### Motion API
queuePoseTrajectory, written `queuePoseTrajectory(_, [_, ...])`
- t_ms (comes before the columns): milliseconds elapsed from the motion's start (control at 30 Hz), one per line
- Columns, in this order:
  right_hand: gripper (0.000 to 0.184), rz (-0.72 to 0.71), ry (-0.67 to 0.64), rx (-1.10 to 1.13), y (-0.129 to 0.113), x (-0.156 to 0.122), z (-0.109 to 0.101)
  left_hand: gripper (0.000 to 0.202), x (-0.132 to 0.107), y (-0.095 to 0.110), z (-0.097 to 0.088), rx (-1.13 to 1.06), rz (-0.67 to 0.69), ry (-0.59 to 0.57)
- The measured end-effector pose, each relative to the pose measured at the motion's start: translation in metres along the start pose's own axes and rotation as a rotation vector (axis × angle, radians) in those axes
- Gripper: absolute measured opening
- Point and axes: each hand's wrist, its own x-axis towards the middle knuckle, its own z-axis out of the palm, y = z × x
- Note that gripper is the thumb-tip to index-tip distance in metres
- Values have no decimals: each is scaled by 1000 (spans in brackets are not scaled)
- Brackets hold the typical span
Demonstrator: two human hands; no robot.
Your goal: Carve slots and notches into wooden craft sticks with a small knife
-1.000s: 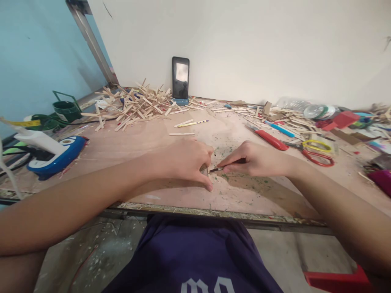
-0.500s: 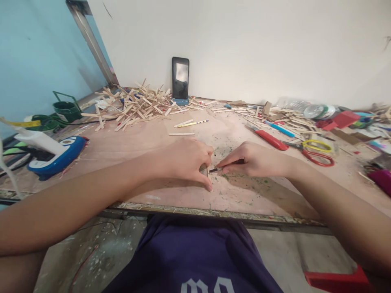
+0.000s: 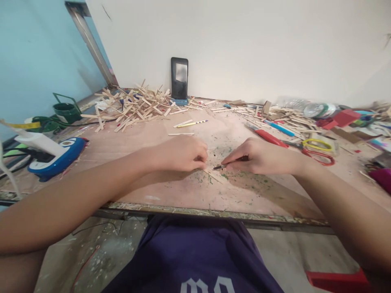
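Note:
My left hand point(image 3: 180, 154) rests on the plywood board point(image 3: 128, 150) with its fingers curled and pinched together on a small piece of wooden stick, mostly hidden by the fingers. A thin sliver of wood point(image 3: 214, 176) lies on the board just to its right. My right hand point(image 3: 259, 156) is closed on a small dark cutting tool point(image 3: 220, 167) whose tip points left at the sliver. The two hands are a short gap apart.
A heap of wooden sticks point(image 3: 134, 106) lies at the back left, with a phone point(image 3: 179, 78) upright against the wall. A red cutter point(image 3: 270, 138), red and yellow scissors point(image 3: 316, 149) and clutter fill the right. A glue gun on a blue stand point(image 3: 51, 152) sits at left.
My left hand has drawn its thumb and fingers in and shifted slightly back and left. A thin sliver of wood now lies bare between the hands. The right hand barely moved.

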Motion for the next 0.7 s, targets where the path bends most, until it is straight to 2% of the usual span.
queuePoseTrajectory(133, [26,-27,18,-3,0,0,1,17,0,-2,0,-126,-93,-38])
queuePoseTrajectory(300, [26,-43,15,6,-2,1,5,11,0,-9,1,-243,-105,-70])
queuePoseTrajectory(533, [27,-43,34,-26,-2,2,9,13,2,-1,3,-304,-183,-83])
queuePoseTrajectory(700, [27,-59,37,-41,0,3,11,12,4,-4,9,-325,-179,-57])
